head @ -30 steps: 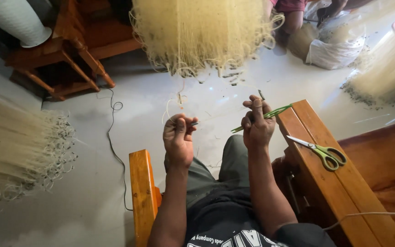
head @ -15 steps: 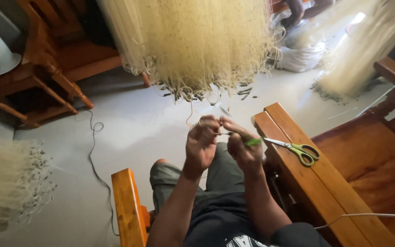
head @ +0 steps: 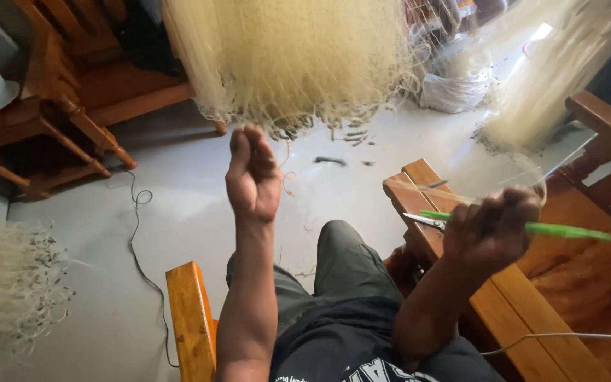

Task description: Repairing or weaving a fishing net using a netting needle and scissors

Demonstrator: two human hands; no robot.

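My left hand (head: 252, 175) is raised in front of me, fingers pinched together, just below the ragged lower edge of a hanging pale fishing net (head: 291, 60). A thin line runs from it; I cannot see clearly whether the fingers grip it. My right hand (head: 491, 228) is pulled out to the right over the wooden bench (head: 532, 311), shut on a slim green netting needle (head: 567, 230) that points right. A thin clear line arcs up from this hand. Scissors (head: 422, 221) lie on the bench edge, mostly hidden behind my right hand.
A second net (head: 532, 92) hangs at the right and another bundle (head: 8, 290) lies at the left. A wooden chair (head: 58, 120) stands at the back left, an orange wooden arm (head: 191, 322) by my left knee. A black cable (head: 139, 233) runs over the grey floor; a white sack (head: 454, 88) sits behind.
My hands were together in front of me working the line. Now they have parted: the left rose toward the net, the right swung out right with the green needle.
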